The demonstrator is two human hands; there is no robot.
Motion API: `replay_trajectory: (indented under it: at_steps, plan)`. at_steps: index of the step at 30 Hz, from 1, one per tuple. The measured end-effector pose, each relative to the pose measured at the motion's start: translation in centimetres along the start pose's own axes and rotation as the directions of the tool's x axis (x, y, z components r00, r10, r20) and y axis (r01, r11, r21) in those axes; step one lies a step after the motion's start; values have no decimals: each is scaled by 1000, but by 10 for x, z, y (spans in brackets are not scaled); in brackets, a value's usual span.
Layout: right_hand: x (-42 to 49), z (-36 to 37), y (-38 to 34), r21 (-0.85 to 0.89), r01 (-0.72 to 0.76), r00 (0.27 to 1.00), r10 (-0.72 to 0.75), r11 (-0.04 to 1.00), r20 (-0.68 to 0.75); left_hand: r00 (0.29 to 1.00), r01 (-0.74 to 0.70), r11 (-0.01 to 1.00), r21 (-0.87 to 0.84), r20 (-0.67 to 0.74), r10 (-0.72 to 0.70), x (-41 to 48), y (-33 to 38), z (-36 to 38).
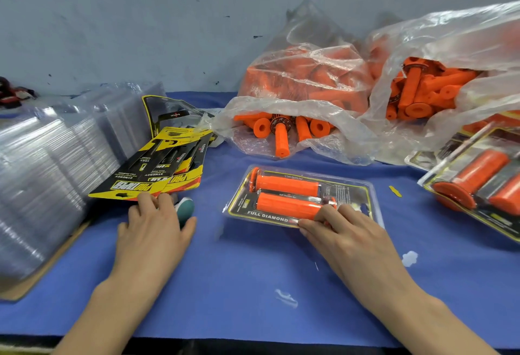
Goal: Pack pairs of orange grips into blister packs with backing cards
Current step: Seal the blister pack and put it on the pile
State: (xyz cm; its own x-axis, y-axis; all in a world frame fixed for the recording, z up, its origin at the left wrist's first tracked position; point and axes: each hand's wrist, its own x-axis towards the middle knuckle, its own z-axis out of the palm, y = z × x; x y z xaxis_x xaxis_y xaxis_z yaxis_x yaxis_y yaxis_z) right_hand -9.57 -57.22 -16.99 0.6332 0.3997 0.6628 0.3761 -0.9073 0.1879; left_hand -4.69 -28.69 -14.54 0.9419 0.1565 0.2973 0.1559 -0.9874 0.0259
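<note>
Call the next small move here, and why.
Likely the right hand slides the centre pack over to the finished packs on the right: it already holds two grips and a printed card, and that hand rests on its near edge. The left hand touches the loose cards, seemingly for the next one.

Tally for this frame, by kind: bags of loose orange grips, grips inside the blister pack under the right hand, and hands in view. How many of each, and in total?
Clear bags of loose orange grips: 2 (left bag, right bag)
Orange grips in the blister pack: 2 (upper grip, lower grip)
Hands: 2 (left hand, right hand)
Total: 6
</note>
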Motion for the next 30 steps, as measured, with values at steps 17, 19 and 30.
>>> replay_trajectory:
  at_steps: [17, 19, 30]
  plan:
    - [-1, 1, 1, 6, 34, 997, -34, 999, 73, 482, 740, 217, -637, 727, 489, -25, 18, -40]
    - [0, 1, 0, 0, 33, 996, -33, 999, 78, 493, 737, 173, -654, 694, 524, -26, 27, -35]
    - [1, -4, -1, 18, 50, 995, -52, 999, 87, 512, 742, 103, -663, 659, 551, -22, 54, -27]
